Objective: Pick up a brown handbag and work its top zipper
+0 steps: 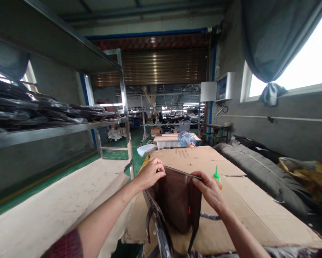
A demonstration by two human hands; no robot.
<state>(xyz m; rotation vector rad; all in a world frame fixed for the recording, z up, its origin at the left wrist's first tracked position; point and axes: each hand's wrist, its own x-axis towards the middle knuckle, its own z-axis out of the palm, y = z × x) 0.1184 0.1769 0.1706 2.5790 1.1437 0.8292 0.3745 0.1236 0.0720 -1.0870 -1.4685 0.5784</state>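
Note:
A dark brown bag [174,200] stands upright on the cardboard-covered table [238,200], its mouth spread wide so the brown lining shows. My left hand [151,173] pinches the rim at its far left corner. On the right, my right hand [209,188] grips the same rim between thumb and fingers. Inside, low on the lining, is a small red tag [189,210]. Dark straps hang at the near side, and a wrapped handle [210,216] lies on the cardboard to the right. The bag's near bottom is cut off by the frame edge.
A bottle with a green nozzle [216,174] stands just beyond my right hand. Left is a paper-covered surface [69,200] below a metal rack [104,125] of plastic-wrapped items. A large water bottle [186,139] lies past the far table edge. Grey rolls [260,172] lie along the right.

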